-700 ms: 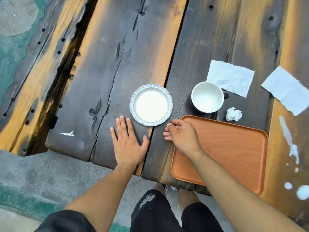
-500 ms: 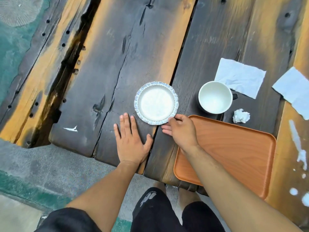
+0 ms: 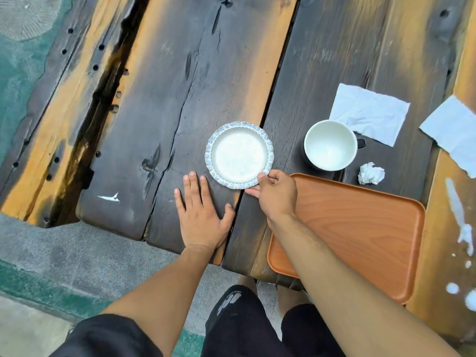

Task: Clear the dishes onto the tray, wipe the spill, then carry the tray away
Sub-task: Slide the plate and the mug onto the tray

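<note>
**Saucer pinched at its near rim, tray just to the right**

The right hand (image 3: 277, 193) pinches the near-right rim of the scalloped saucer (image 3: 239, 154), thumb on top, fingers curled beneath. The saucer lies on the plank table (image 3: 180, 86), just left of the empty orange tray (image 3: 360, 228). The left hand (image 3: 202, 215) rests flat, fingers straight, beside it. A short rightward carry should land it.

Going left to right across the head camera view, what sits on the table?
Left hand → plate → right hand pinching the plate's rim → cup → crumpled tissue → spill.
</note>
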### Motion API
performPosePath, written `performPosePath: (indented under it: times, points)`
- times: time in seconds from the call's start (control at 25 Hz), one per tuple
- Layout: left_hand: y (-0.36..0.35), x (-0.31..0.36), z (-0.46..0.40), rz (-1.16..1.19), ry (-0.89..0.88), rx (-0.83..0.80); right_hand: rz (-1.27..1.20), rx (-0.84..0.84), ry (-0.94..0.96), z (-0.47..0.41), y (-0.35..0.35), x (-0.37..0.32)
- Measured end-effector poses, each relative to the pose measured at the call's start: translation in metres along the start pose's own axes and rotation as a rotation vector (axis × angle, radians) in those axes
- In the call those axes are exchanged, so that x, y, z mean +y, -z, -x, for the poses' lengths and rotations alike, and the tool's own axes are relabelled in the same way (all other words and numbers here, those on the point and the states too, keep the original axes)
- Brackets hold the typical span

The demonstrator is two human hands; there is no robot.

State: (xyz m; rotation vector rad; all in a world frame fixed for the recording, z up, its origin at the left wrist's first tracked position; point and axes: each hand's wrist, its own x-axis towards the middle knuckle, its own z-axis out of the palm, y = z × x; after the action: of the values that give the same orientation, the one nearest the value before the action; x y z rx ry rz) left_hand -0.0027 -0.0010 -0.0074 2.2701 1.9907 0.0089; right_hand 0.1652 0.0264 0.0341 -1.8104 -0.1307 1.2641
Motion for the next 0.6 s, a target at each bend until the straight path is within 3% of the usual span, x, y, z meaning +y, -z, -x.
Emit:
performPosePath:
  times: [0.32, 0.6]
  points:
    - [-0.001, 0.001, 0.000, 0.017, 0.010, 0.010, 0.019, -0.031, 0.110, 0.020, 0.024, -0.012]
    - [-0.001, -0.003, -0.001, 0.006, -0.002, -0.017, 0.136, -0.136, 0.061, 0.076, 0.113, -0.012]
